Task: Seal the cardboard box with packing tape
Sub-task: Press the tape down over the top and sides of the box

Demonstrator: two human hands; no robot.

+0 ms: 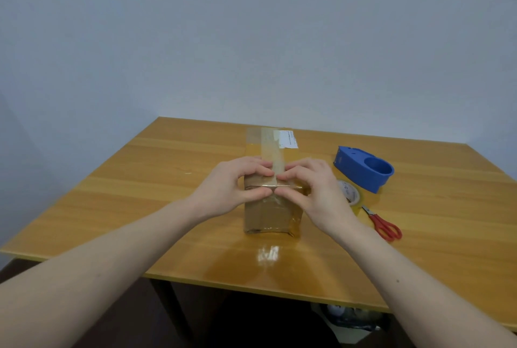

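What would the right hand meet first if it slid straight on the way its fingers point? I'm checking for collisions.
The right hand points leftward along the cardboard box edge; it would probably meet the left hand fingertips almost immediately.

Soft, even indoor light, moderately bright, with no hard shadows. A white glare patch shines on the glossy wooden table [268, 254] near its front edge. The wide-angle lens bends the table edges and stretches the forearms at the bottom corners. The picture is slightly soft overall; the blue-grey wall [251, 25] darkens toward the corners.
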